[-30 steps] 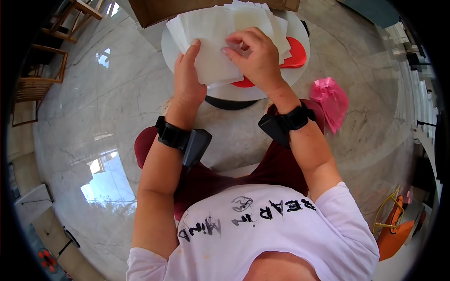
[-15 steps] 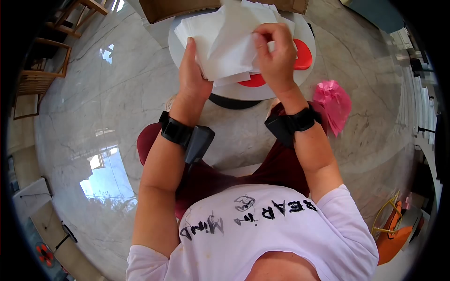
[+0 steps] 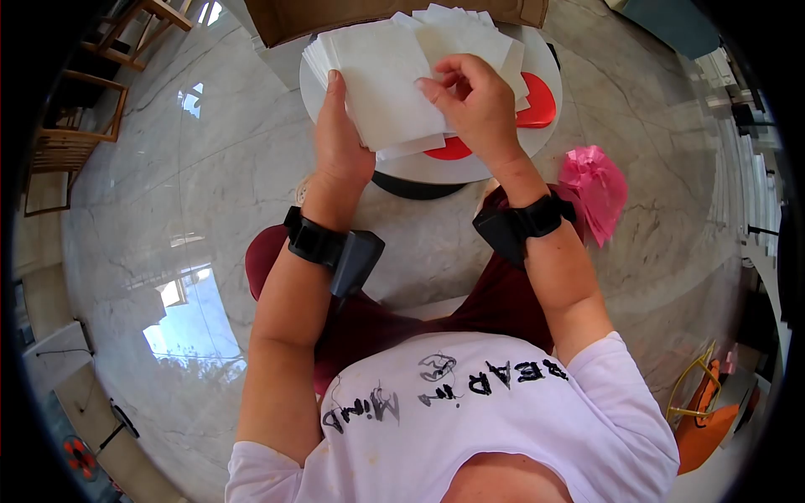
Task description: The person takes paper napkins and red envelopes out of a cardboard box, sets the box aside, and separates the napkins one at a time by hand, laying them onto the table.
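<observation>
My left hand point(image 3: 342, 134) grips a stack of white paper sheets point(image 3: 381, 84) by its left side, with the thumb along the edge. Over the right edge of this stack is my right hand point(image 3: 482, 109). Its fingers are bent, thumb and index fingertip apart, and no sheet shows between them. More loose white sheets point(image 3: 474, 38) lie fanned out behind that hand. Beneath the paper are a round white table point(image 3: 545, 67) and flat red pieces point(image 3: 539, 102), partly covered. The palm side of my right hand is hidden.
A cardboard box point(image 3: 293, 18) stands at the table's far edge. A pink plastic bag point(image 3: 594, 189) lies on the marble floor right of my knee. Wooden chairs point(image 3: 80, 138) stand at far left, an orange bag point(image 3: 708, 432) at lower right.
The sheet that my right hand was lifting and turning now lies flat. My right hand has moved slightly left and down, its thumb and index finger parted. My left hand keeps its grip.
</observation>
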A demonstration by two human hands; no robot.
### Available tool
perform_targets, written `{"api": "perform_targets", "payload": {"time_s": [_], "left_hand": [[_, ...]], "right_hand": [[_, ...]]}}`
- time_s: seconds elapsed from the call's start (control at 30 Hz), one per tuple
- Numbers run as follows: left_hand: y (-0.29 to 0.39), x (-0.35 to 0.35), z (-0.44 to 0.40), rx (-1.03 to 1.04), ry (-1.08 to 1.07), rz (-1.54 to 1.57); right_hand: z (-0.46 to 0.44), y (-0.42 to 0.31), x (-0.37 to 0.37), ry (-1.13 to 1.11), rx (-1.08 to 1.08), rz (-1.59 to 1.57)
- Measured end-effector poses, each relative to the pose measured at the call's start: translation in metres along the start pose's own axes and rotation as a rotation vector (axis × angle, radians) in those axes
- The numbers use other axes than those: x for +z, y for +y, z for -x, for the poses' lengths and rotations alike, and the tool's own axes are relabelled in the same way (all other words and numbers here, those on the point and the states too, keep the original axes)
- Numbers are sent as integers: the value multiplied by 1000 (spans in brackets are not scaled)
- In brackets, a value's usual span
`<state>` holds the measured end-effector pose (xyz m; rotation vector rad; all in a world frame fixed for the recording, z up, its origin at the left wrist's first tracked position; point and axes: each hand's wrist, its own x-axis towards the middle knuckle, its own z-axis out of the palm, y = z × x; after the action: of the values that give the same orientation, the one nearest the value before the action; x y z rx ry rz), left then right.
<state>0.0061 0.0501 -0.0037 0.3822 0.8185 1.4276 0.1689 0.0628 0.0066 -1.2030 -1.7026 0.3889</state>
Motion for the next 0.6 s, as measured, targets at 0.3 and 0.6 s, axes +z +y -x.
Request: {"api": "perform_targets", "payload": {"time_s": [0.3, 0.6], "left_hand": [[0, 0, 1, -9, 7, -56], [6, -11, -8, 152, 96, -38]], "right_hand": [[1, 4, 6, 42, -84, 18], [-14, 32, -19, 231, -33, 149]]}}
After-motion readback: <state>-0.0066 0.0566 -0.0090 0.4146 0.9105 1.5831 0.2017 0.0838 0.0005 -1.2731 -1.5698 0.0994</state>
